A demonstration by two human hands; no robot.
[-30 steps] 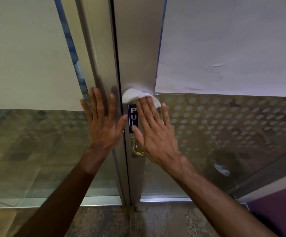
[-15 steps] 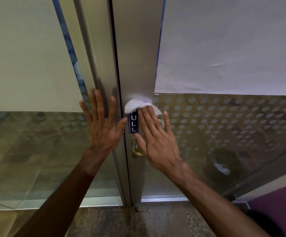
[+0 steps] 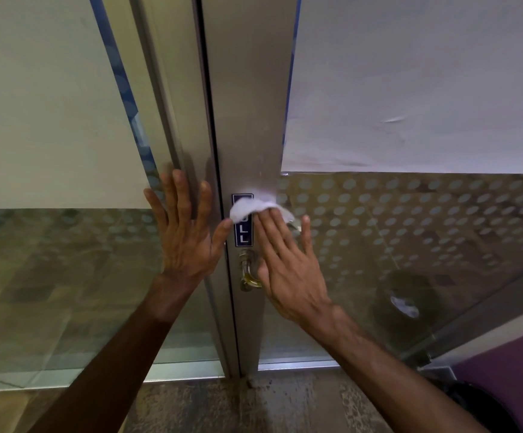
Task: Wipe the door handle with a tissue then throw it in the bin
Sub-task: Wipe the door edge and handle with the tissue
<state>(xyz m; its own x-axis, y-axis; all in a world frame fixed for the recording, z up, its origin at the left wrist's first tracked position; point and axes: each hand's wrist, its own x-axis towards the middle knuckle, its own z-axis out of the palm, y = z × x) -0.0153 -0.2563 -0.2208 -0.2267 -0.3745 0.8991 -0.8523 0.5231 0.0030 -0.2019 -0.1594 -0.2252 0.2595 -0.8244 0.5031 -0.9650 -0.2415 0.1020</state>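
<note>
Head view. Metal door stile (image 3: 247, 120), brushed, running top to bottom at centre; a dark vertical seam separates it from the neighbouring frame (image 3: 188, 120) on the left. Glass panels either side, upper parts covered with pale sheets (image 3: 410, 82), lower right glass printed with a dot pattern (image 3: 410, 214). Blue sign (image 3: 243, 232) fixed upright on the stile, letters "L L" legible, its top covered. Brass lock fitting (image 3: 248, 273) directly below the sign, partly hidden by the right thumb. Tissue (image 3: 255, 208), white, crumpled, lying against the stile over the sign's upper part; long axis roughly horizontal, spanning from the sign's left edge to the glass edge on the right. Right hand (image 3: 288, 264) flat on the door, fingers extended and pressing the tissue's lower right part against the metal, not clenched; little finger splayed onto the glass. Left hand (image 3: 188, 235) flat on the neighbouring frame, fingers spread and released, holding nothing, thumb tip just beside the tissue. Speckled floor (image 3: 254, 404) at the door's foot. A dark round object (image 3: 407, 304) shows through the lower right glass, indistinct.
</note>
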